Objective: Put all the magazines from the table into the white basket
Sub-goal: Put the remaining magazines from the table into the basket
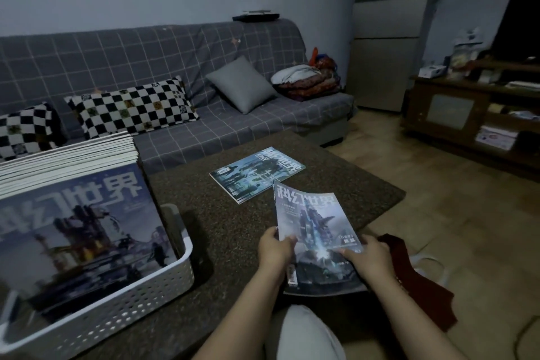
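Note:
A blue-covered magazine (314, 225) is held tilted up over the near edge of the dark table (233, 231). My left hand (274, 248) grips its left edge and my right hand (366, 257) grips its lower right corner. A thin stack of magazines (257, 174) lies flat further back on the table. The white perforated basket (122, 310) stands at the table's left, holding several upright magazines (79, 222) with a blue cover facing me.
A grey checked sofa (233, 126) with cushions runs behind the table. A dark red cloth (418, 280) lies by my right knee. A wooden TV cabinet (467, 114) stands at the right, with tiled floor between.

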